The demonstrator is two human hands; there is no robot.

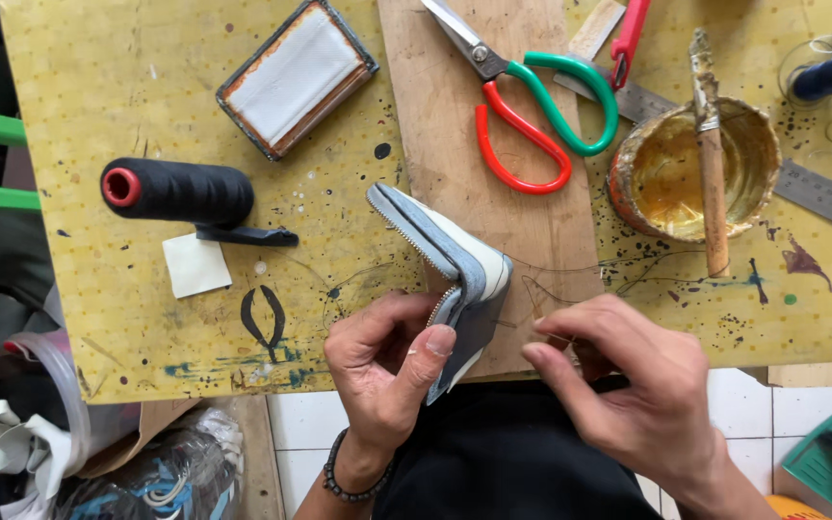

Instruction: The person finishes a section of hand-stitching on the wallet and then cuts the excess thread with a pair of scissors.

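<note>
My left hand [387, 361] grips a grey and cream zippered wallet [455, 265] at its near corner, thumb pressed on the zipper edge. The wallet stands bent over the near edge of a wooden board [479, 125]. My right hand [633, 385] is just right of the wallet, fingers pinched together as if on a thin thread, which is too fine to make out. A black thread spool [180, 191] with a red core lies to the left on the yellow mat [127, 87].
Scissors [522, 106] with red and green handles lie on the board. A glue tin [695, 169] with a brush [710, 144] stands at the right, over a metal ruler [825, 197]. A rectangular block [296, 77] lies at the top; a plastic bag [146, 472] is below the table.
</note>
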